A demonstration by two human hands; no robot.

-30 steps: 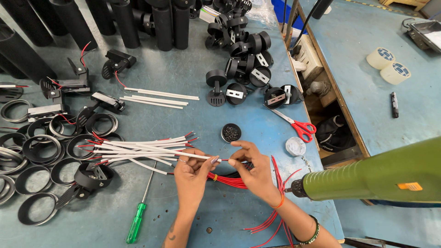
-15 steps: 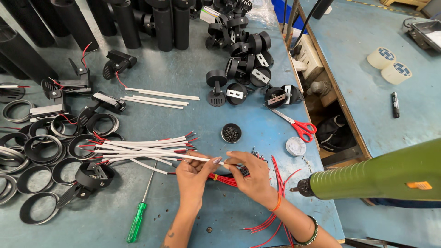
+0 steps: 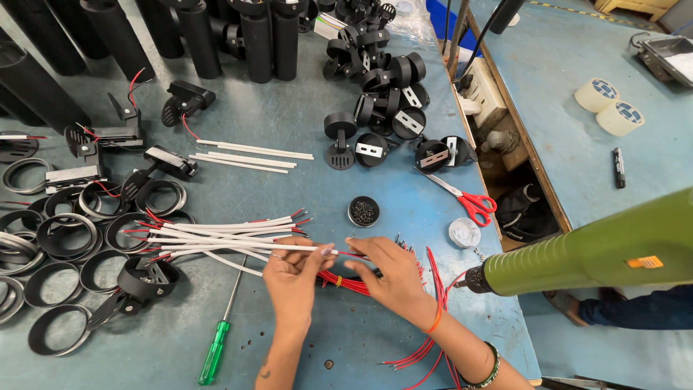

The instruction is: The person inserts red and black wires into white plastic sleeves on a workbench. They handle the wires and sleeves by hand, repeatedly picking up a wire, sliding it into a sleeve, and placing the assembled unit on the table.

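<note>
Black rings [image 3: 65,249]: lie in a loose cluster at the left of the tabletop [image 3: 289,130], clear of the work in hand.
Sleeved leads [image 3: 216,235]: a fan of white-sleeved wires with red tips lies just left of the hands; the one being worked runs out of this fan.
Green screwdriver [image 3: 216,347]: lies on the tabletop below the fan, untouched.
Left hand [image 3: 292,278]: closed in a pinch on the white sleeve [image 3: 238,248] near its right end, thumb and forefinger meeting over it.
Red wire [image 3: 350,254]: shows briefly in the gap between the two hands, level with the sleeve mouth.
Right hand [image 3: 386,271]: fingers closed on the red wire, resting over the bundle of red wires [image 3: 346,283] on the tabletop.
Recommended practice: hold sleeve and wire in one straight line, grip close to the mouth, feed in short pushes so the wire does not buckle.
Risk: loose red wires at the right edge may snag the wrist.
Green power tool [image 3: 577,253]: lies at the right, tip near the right forearm, not gripped.
</note>
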